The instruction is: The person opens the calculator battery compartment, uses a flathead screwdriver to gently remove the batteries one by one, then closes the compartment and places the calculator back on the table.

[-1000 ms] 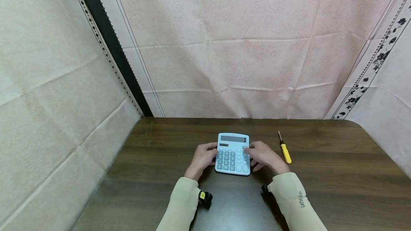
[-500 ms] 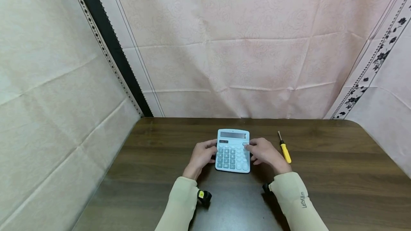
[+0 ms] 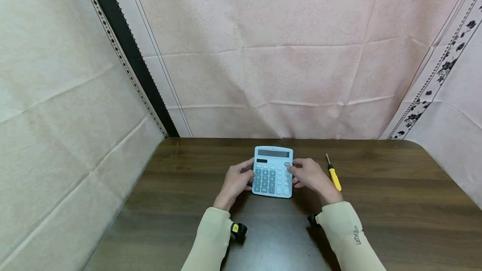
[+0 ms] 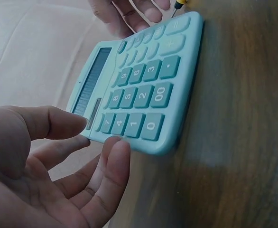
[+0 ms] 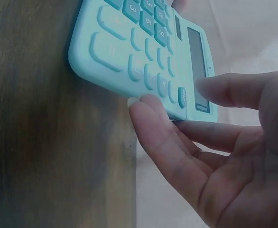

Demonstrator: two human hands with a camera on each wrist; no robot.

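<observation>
A light blue calculator [image 3: 276, 167] faces up between both hands, its far end with the dark display raised towards the back. My left hand [image 3: 234, 182] holds its left edge, thumb at the front side and the index finger reaching behind the edge. On the opposite side my right hand [image 3: 309, 175] grips the right edge. In the right wrist view its thumb [image 5: 234, 89] lies over the display corner, while other fingertips [image 5: 148, 111] meet the side edge. The left wrist view shows the number keys [image 4: 139, 97] plainly; the calculator's underside is hidden.
A screwdriver with a yellow handle [image 3: 334, 179] lies right of the right hand, its shaft pointing to the back. The brown wooden table [image 3: 180, 221] ends at a back edge, beyond which pale patterned cloth [image 3: 301, 74] hangs. More cloth hangs at both sides.
The calculator has moved up and away towards the back of the table, its far end rising. Both hands have shifted slightly with it, keeping hold of its sides. The screwdriver has stayed put.
</observation>
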